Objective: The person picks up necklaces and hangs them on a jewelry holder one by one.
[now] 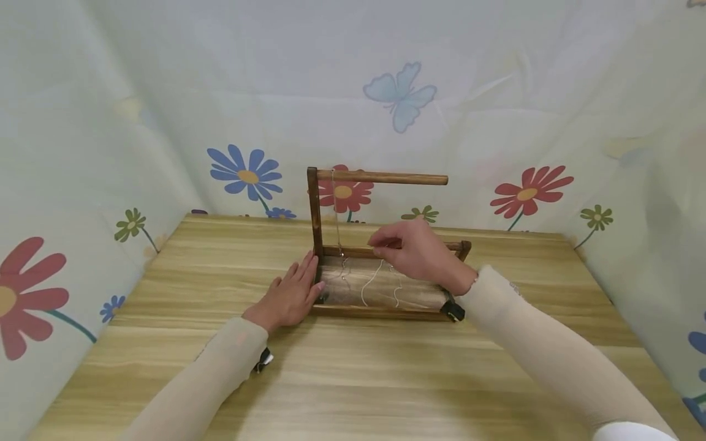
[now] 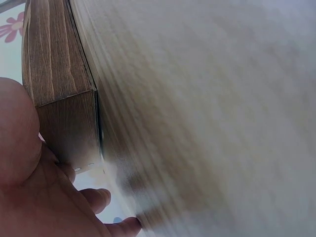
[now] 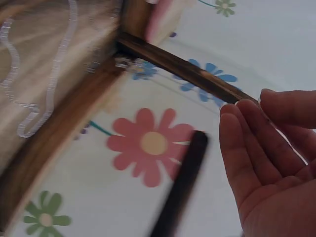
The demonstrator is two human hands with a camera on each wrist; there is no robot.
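Note:
A dark wooden jewelry stand has a shallow tray base (image 1: 380, 313), an upright post (image 1: 314, 211) at its left and a horizontal bar (image 1: 386, 177) on top. One thin necklace (image 1: 337, 220) hangs from the bar near the post. My left hand (image 1: 292, 291) rests against the tray's left side with its fingers extended; in the left wrist view, the palm lies beside the wooden corner (image 2: 69, 128). Above the tray my right hand (image 1: 416, 251) pinches a silver chain necklace (image 1: 371, 282), which trails down into the tray. The pinched part is mostly hidden by the fingers (image 3: 242, 153).
The stand is on a light wood-grain table (image 1: 353, 380). Behind it hangs a pale cloth backdrop (image 1: 309, 116) printed with flowers and a butterfly. Small black items sit at the left sleeve (image 1: 263, 360) and by the tray's front right corner (image 1: 453, 310).

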